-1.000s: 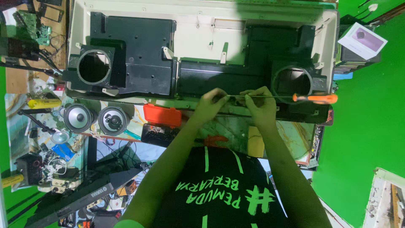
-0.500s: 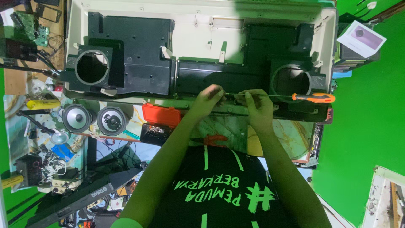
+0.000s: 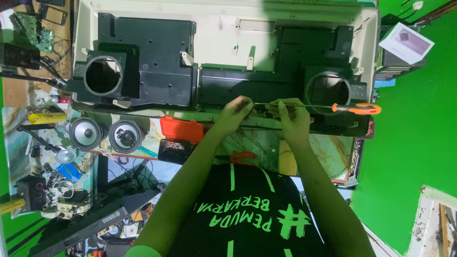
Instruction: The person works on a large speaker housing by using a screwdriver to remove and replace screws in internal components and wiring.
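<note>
While your right hand (image 3: pixel 293 114) keeps pinching the orange-handled screwdriver (image 3: pixel 333 106) by its shaft, your left hand (image 3: pixel 235 112) stays clenched at its tip against the black speaker housing (image 3: pixel 157 52); barely anything has shifted.

A long screwdriver with an orange plastic handle and slim metal shaft (image 3: pixel 328 106) lies level across the lower edge of a large cream plastic speaker cabinet fitted with black inner panels (image 3: pixel 223 35). Its handle juts toward the right over a round speaker opening, its tip pointing left toward the cabinet's middle. The cabinet lies flat, two circular openings empty, one at each end.
</note>
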